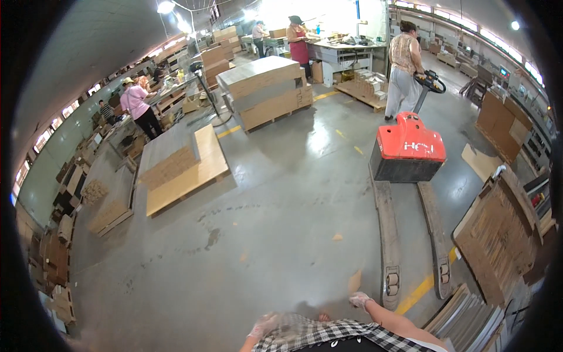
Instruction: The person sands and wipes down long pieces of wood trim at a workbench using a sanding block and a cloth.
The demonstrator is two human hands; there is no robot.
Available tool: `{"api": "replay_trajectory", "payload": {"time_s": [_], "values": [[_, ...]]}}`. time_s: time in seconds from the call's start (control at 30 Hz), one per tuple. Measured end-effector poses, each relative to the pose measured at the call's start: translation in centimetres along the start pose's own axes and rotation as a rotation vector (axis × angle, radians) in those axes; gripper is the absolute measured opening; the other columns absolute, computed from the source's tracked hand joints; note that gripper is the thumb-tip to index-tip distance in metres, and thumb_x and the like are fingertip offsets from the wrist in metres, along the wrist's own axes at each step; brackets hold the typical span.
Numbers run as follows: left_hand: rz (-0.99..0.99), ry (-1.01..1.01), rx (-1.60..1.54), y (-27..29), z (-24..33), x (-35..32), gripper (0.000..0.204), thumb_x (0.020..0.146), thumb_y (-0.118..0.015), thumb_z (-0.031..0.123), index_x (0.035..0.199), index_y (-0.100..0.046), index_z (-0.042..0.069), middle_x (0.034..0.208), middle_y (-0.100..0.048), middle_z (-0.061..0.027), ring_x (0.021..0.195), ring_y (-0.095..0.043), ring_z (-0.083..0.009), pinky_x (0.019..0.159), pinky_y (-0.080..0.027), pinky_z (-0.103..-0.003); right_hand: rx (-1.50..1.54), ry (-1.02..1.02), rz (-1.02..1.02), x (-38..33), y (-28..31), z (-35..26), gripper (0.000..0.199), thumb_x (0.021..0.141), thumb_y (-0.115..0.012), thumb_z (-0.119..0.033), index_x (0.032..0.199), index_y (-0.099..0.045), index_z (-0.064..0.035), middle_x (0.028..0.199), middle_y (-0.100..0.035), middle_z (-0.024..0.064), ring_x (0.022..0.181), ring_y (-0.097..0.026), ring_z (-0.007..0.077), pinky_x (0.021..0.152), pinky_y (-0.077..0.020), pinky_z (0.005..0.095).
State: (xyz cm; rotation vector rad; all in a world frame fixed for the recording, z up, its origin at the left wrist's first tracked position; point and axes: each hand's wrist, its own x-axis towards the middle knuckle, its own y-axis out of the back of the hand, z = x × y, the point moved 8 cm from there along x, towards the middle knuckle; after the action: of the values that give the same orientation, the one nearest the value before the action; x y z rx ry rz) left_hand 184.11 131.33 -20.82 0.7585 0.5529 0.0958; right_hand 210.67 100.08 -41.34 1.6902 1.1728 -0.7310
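On the right side of the grey floor [287, 205] I have the red pallet truck [410, 146], its two forks [387, 234] pointing toward my camera, one crossing a yellow line [415, 296]. A person [404, 53] stands behind it, at the handle [431, 82]. The right hand [359, 300], in a clear glove, is near the left fork's tip; from here I cannot tell whether its fingers are open or closed. The left hand [267, 324] is blurred against the checked garment [375, 330], and I cannot tell its fingers' state either. Farther left, I see low-stacked panels [170, 167] on a pale board [214, 158], its right and near edges bare. Beyond stands a taller stack [264, 88].
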Motion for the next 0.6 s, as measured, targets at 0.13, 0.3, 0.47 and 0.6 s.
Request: {"api": "replay_trajectory", "payload": {"time_s": [0.13,0.3,0.47,0.6], "values": [[0.081,0.377,-0.219,-0.2,-15.8,9.2,0.033,0.093,-0.052,0.03,0.116,-0.066,0.009,0.106,-0.068,-0.0142,0.102,-0.065,-0.0302,0.087,-0.053,-0.04,0.178,0.242,0.22,10.8,18.2,-12.2,0.02,0.084,-0.058,-0.028,0.087,-0.065,-0.009,0.074,-0.066,0.005,0.061,-0.06,0.0175,0.057,-0.049,0.0341],[-0.19,0.266,0.298,3.5,-17.5,28.3,0.028,0.094,-0.056,0.027,0.111,-0.065,0.006,0.099,-0.07,-0.0113,0.097,-0.067,-0.0254,0.081,-0.055,-0.038,0.731,0.224,0.119,20.0,28.0,-16.0,0.02,0.086,-0.059,-0.028,0.091,-0.064,-0.0095,0.076,-0.064,0.0045,0.063,-0.06,0.0181,0.059,-0.0513,0.0347],[-0.094,0.156,-0.373,16.3,-14.0,48.1,0.027,0.094,-0.057,0.027,0.11,-0.064,0.006,0.101,-0.071,-0.0099,0.095,-0.068,-0.023,0.079,-0.055,-0.038,0.158,0.112,0.189,22.4,34.9,-19.4,0.026,0.085,-0.063,-0.032,0.098,-0.066,-0.0091,0.08,-0.062,0.0066,0.085,-0.065,0.0234,0.077,-0.0557,0.0359],[0.016,-0.046,0.209,30.0,-2.2,68.2,0.026,0.093,-0.057,0.029,0.106,-0.065,0.008,0.099,-0.07,-0.0104,0.091,-0.068,-0.0224,0.078,-0.055,-0.038,-0.377,0.351,0.261,25.4,42.2,-18.1,0.027,0.087,-0.06,-0.032,0.105,-0.069,-0.0143,0.102,-0.069,0.0112,0.094,-0.065,0.0269,0.082,-0.0535,0.0401]]}}
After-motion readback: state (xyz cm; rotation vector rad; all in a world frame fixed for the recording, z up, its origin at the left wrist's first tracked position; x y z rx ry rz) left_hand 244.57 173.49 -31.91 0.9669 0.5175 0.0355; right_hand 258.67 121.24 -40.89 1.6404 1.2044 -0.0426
